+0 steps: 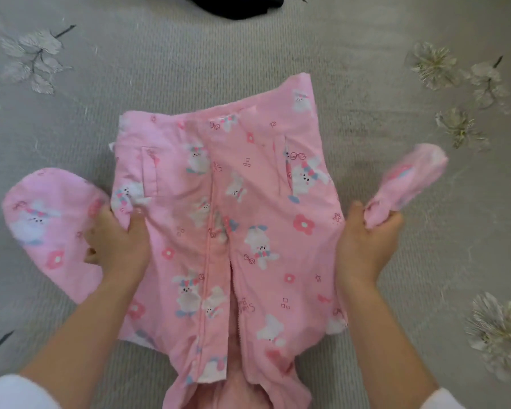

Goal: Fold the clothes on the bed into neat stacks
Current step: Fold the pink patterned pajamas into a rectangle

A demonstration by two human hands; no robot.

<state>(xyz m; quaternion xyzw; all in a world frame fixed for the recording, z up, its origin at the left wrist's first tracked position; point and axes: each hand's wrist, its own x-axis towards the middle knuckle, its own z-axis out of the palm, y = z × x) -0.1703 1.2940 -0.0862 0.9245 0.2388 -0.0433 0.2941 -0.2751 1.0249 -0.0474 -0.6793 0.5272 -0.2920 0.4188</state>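
A pink child's jacket (248, 219) with a bunny and flower print lies front up on the bed, its zip partly open down the middle. My left hand (118, 240) grips the jacket's left side where the left sleeve (50, 228) joins; that sleeve spreads flat to the left. My right hand (369, 240) grips the right sleeve (407, 181), which is lifted off the bed and blurred. The jacket's collar end hangs toward me at the bottom edge.
The grey bedspread (189, 63) with embroidered flowers and leaves reaches to every edge of the view. A dark garment (233, 5) lies at the top edge, beyond the jacket.
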